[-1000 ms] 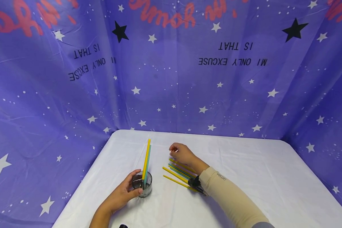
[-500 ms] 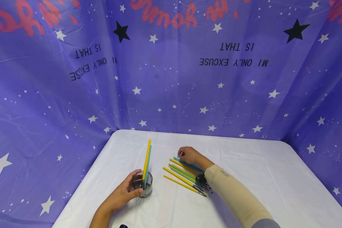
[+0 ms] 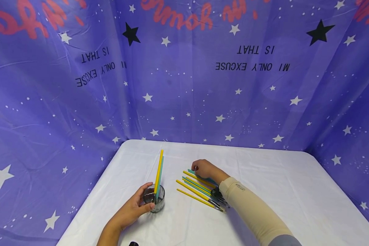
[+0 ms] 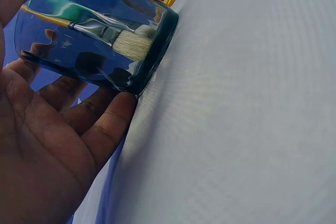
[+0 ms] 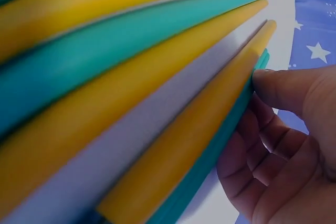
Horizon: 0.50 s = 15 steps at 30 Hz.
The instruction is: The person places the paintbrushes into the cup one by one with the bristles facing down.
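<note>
My left hand holds a clear glass cup on the table, thumb and fingers around its side. A yellow paintbrush and a teal paintbrush lean in the cup, handles up. Pale bristles show through the glass in the left wrist view. My right hand is at the far side of a spread of yellow and teal paintbrushes. In the right wrist view, its thumb and fingers pinch a teal handle near the tip, beside a yellow handle. Some brush heads are hidden by the right sleeve.
A white cloth covers the table. Purple star-printed curtains stand at the back and both sides. A small black object shows at the bottom edge of the head view.
My right hand has shifted right from the near yellow handle tips to the far teal handles and taken hold there. My left hand and the cup have stayed in place.
</note>
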Each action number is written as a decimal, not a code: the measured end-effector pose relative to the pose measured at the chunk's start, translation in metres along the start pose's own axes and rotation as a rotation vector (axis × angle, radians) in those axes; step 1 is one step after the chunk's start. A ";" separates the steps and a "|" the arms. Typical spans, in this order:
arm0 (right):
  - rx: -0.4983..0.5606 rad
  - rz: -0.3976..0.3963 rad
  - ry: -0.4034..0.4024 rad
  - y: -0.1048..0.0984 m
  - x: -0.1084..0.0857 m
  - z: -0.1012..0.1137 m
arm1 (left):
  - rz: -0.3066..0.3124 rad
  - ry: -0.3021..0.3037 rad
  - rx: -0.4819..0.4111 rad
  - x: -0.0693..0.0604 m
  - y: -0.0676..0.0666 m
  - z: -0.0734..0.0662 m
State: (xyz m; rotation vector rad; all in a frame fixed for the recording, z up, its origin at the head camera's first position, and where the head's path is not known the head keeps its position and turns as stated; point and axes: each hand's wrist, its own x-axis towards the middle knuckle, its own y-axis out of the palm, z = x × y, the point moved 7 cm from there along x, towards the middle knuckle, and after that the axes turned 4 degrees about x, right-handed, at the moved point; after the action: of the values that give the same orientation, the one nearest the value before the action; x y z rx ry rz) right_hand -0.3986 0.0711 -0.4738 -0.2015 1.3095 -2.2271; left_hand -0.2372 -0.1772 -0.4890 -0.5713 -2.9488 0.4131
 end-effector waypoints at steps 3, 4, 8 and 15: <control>-0.001 0.001 -0.005 0.000 0.000 0.001 | 0.003 0.003 0.000 -0.001 0.000 0.000; 0.004 0.003 -0.007 -0.001 0.000 0.001 | 0.004 0.006 -0.002 -0.001 0.000 0.000; 0.022 0.003 -0.018 -0.004 -0.001 0.002 | 0.006 0.006 -0.006 -0.001 0.000 0.000; 0.043 -0.052 -0.073 -0.019 -0.006 0.012 | 0.010 -0.014 0.000 -0.001 0.000 -0.001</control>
State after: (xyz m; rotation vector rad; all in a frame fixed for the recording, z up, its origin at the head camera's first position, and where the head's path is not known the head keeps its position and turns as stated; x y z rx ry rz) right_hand -0.3965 0.0725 -0.4506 -0.3006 1.2300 -2.2670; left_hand -0.2357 -0.1769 -0.4878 -0.5858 -2.9605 0.4203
